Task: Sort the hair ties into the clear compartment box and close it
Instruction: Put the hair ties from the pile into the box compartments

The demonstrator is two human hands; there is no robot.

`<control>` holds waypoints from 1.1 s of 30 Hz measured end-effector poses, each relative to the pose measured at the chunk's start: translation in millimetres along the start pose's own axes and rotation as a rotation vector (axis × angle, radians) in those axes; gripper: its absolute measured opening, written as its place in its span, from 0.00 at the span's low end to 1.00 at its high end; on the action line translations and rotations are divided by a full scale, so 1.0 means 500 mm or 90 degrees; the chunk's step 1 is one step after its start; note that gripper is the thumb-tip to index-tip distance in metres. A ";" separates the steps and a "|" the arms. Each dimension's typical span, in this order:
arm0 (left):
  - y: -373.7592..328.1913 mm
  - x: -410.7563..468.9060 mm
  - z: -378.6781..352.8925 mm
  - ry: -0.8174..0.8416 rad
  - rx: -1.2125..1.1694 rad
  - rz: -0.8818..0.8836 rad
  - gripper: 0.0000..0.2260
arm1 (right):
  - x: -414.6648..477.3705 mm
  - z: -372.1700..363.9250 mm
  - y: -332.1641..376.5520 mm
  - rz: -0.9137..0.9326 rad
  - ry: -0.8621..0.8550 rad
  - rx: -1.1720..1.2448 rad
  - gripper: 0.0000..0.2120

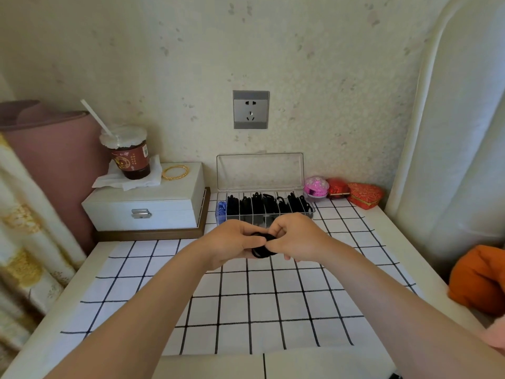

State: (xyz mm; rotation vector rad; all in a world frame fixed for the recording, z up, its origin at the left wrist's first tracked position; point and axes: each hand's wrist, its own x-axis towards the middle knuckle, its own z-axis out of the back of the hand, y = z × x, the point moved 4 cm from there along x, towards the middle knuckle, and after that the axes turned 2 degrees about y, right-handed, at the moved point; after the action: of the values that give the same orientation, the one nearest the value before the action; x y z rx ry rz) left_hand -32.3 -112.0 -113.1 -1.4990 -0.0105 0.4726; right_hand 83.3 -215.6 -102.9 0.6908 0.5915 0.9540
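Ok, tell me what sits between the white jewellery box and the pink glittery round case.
The open clear plastic compartment box sits there, shown in the head view.

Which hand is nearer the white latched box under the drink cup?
Left. The left hand sits right of the white latched box; the right hand, sharing the black hair ties, is farther right.

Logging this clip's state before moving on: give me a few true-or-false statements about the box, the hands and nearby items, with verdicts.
1. The clear compartment box is closed. False: its lid stands open against the wall.
2. The left hand and right hand both hold black hair ties in their grip. True.
3. The gold bangle lies on the white case. True.
4. The cup stands on the checked cloth. False: it stands on a tissue on the white case.
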 end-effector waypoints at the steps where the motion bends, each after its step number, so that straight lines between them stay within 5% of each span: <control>1: 0.000 0.000 0.002 -0.003 0.006 -0.003 0.12 | -0.002 0.001 0.000 0.003 0.024 0.011 0.04; 8: -0.005 0.004 0.013 -0.030 0.029 -0.018 0.11 | -0.011 0.021 -0.018 -0.051 0.038 0.209 0.21; 12: -0.010 0.006 0.019 -0.057 0.028 -0.024 0.10 | -0.017 0.003 -0.012 -0.054 0.145 0.340 0.14; 19: -0.006 0.008 0.029 -0.059 -0.102 -0.006 0.10 | -0.009 0.005 -0.008 -0.043 0.085 0.351 0.11; 24: -0.032 0.011 0.031 -0.071 -0.031 -0.028 0.10 | -0.005 0.016 0.000 -0.030 0.075 0.377 0.10; 30: -0.083 0.052 0.041 -0.207 0.060 -0.098 0.15 | 0.039 0.089 -0.010 -0.067 -0.090 0.353 0.17; 33: -0.099 0.083 0.060 -0.293 0.129 -0.133 0.13 | 0.078 0.139 -0.028 -0.076 -0.226 0.218 0.18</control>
State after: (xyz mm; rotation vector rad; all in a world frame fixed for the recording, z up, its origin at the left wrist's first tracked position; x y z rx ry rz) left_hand 11.4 -70.8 -75.0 -1.1496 -0.4637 0.6199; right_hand 158.2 -205.5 -74.8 1.0918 0.4774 0.6026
